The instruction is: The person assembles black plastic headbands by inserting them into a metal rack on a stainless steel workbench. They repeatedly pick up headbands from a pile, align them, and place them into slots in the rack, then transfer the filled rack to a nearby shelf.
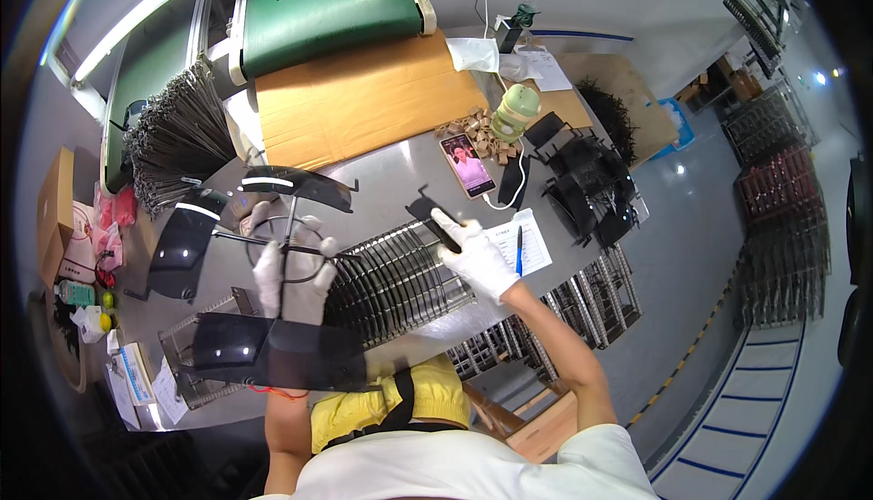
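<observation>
My left hand (314,291), in a white glove, is closed around a round wire frame (284,250) with metal arms. Glossy black curved panels (186,236) sit at the ends of these arms, and the nearest ones cover part of my left forearm. My right hand (477,259), also gloved, grips a small dark curved panel (426,209) with thin prongs, seen nearly edge-on. Between my hands a metal rack (396,286) holds a row of dark curved pieces. A paper sheet (536,238) with a blue pen (519,250) lies by my right wrist.
A lit phone (466,164), a green cup (516,111) and brown scraps (477,132) lie beyond my right hand. Black panels (591,182) are heaped to the right. Cardboard (364,105) lies before a green conveyor (336,23). Black rods (177,136) stand bundled at left.
</observation>
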### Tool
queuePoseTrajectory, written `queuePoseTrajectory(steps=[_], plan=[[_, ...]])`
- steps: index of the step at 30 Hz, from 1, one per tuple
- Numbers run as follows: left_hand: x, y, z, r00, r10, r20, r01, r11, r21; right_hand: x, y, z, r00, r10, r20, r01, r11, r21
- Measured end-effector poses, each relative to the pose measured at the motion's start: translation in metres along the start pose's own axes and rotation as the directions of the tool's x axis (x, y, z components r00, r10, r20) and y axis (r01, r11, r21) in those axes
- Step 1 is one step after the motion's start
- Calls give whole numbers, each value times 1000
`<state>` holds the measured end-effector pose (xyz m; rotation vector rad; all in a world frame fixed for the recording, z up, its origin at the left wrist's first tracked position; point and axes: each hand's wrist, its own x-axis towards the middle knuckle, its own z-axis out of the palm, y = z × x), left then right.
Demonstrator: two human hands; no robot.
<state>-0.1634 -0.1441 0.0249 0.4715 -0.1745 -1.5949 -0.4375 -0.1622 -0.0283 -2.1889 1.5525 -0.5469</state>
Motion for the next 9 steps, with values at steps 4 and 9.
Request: queuePoseTrajectory(steps=[4, 9], plan=[[0, 2, -15, 978, 52, 201, -57, 998, 15, -14, 37, 29, 927, -29, 374, 26, 1000, 13], [-8, 15, -29, 978, -117, 172, 113, 993, 33, -24, 62, 56, 901, -154, 406, 231, 962, -147]])
